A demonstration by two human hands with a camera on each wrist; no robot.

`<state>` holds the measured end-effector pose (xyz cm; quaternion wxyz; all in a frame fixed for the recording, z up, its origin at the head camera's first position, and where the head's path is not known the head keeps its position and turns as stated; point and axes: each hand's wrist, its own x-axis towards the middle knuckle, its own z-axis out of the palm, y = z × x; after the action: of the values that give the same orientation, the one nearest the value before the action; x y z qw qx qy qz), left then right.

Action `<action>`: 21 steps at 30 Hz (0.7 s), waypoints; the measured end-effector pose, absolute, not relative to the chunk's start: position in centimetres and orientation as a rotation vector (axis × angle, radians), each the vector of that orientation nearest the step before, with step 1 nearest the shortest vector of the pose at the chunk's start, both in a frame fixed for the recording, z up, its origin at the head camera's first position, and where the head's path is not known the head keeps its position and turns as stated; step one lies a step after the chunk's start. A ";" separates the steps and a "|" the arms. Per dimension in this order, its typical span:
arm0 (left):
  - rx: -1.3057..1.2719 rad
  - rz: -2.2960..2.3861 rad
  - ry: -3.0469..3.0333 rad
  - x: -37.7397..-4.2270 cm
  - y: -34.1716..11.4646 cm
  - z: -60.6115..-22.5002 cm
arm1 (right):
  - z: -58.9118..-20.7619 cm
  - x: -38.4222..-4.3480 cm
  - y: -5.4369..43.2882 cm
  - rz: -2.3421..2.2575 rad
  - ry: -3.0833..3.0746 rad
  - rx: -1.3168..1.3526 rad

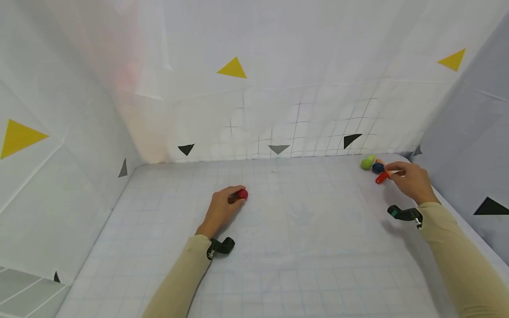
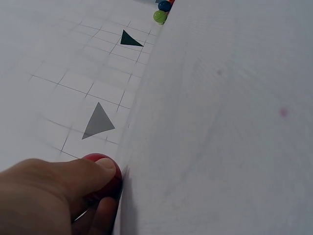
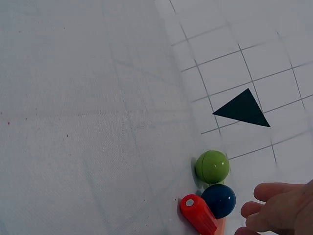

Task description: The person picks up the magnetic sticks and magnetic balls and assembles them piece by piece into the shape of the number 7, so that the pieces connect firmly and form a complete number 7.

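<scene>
From tan sleeves [image 1: 176, 278], pinching a red ball [image 1: 243, 194] in the left hand [image 1: 222, 207] near mid-surface [image 1: 296, 251], and poising the right hand [image 1: 411, 180] (grip impossible to tell) close beside a blue ball [image 3: 219, 200] and red cylinder [image 3: 198, 211].

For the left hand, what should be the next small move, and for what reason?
Probably move the red ball slightly rightward, toward the green ball and blue ball. The left hand grips it apart from those two, which lie close together at the far right, near the right hand.
</scene>
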<state>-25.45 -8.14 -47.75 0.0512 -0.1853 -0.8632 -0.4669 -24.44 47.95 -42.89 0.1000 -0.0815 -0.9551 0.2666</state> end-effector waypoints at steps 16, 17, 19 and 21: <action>-0.579 -1.418 -2.617 -25.5 -8.2 -47.9 | -41.7 -27.0 48.3 0.769 -2.850 -0.188; -0.584 -1.419 -2.613 -25.5 -8.2 -47.9 | -41.7 -27.3 48.3 0.768 -2.855 -0.185; -0.588 -1.419 -2.610 -25.5 -8.2 -47.9 | -41.7 -27.9 48.1 0.750 -2.866 -0.172; -0.587 -1.420 -2.607 -25.5 -8.3 -47.9 | -41.8 -28.5 47.9 0.725 -2.871 -0.140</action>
<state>-25.55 -8.26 -47.91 0.0575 -0.1936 -0.8601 -0.4684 -28.46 47.93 -41.76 0.0886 -0.0469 -0.9647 0.2435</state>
